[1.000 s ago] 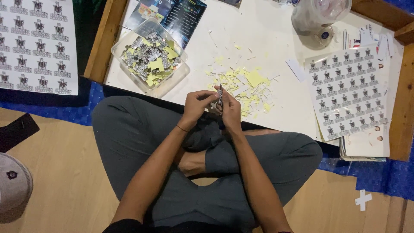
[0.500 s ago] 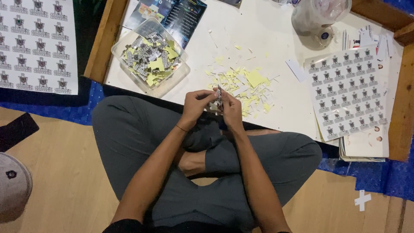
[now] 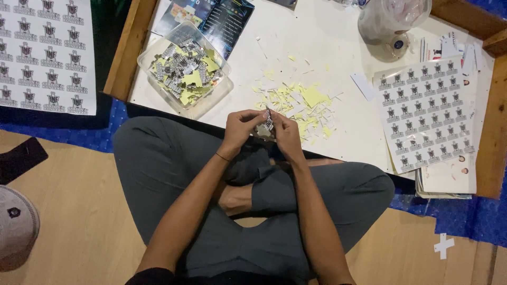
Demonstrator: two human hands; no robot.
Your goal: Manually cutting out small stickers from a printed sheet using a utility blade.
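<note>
Paper is what both hands work on: a small printed sticker (image 3: 265, 126), black and silver, pinched between them just above the near edge of the bench (image 3: 338, 58). Over the last second very little has moved; the left hand (image 3: 240, 129) and right hand (image 3: 285, 134) have stayed pressed together in the same spot over the lap, only the fingers shifting a touch on the piece. Both hands are closed around it at the fingertips, and it looks as though the backing is being peeled away, though the piece is too small to be sure. So the same sticker is still being handled, with none newly dropped among the others.

Taking the sticker as the landmark and going left to right: far to its left a large printed sticker sheet (image 3: 47, 53) lies on dark cloth, with a grey cap (image 3: 16, 227) on the wooden floor (image 3: 79, 211) below it. Up and to the left of the sticker stands a clear plastic tub (image 3: 185, 71) full of cut stickers and yellow scraps. Just beyond it lies a scatter of yellow backing scraps (image 3: 301, 103). Farther up and right sits a clear plastic jar (image 3: 391, 24), and to the right another sticker sheet (image 3: 422, 113). Blue matting (image 3: 465, 216) shows under the bench at the right
</note>
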